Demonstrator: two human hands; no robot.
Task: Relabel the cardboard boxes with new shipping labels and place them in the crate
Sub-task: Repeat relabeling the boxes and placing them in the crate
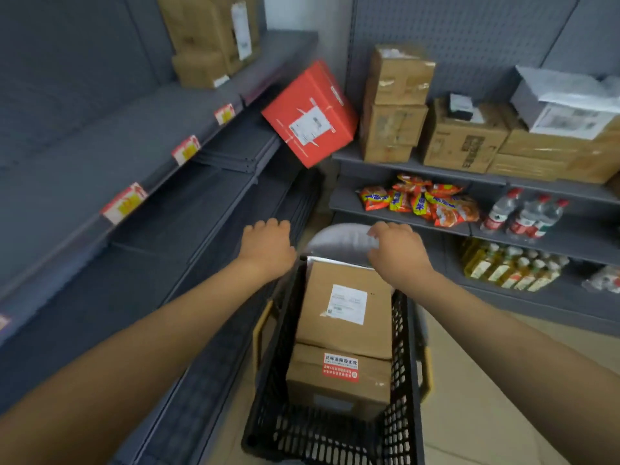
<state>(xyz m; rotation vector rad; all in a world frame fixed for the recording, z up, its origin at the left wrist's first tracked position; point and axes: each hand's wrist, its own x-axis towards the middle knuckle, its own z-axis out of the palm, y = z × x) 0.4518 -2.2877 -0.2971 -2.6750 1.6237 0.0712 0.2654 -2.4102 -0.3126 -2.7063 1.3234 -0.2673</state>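
- Shelves (pixel 141 182) both sides; more boxes (pixel 466 142) up right, red box (pixel 310 114) tilted, above the grips.
- Crate (pixel 399 391) under both grips, w/ two cardboard boxes: labelled box (pixel 345 303) atop lower box (pixel 339 377).
- Grey bag (pixel 339 238) at crate's far end, between grips.
- Right hand (pixel 399 253): fingers curled on bag edge; pinch or just touching, can't tell.
- Left hand (pixel 268 246): loosely curled, holding nothing.
- Prob. seating the bag: keep it off the label, don't shove the top box.
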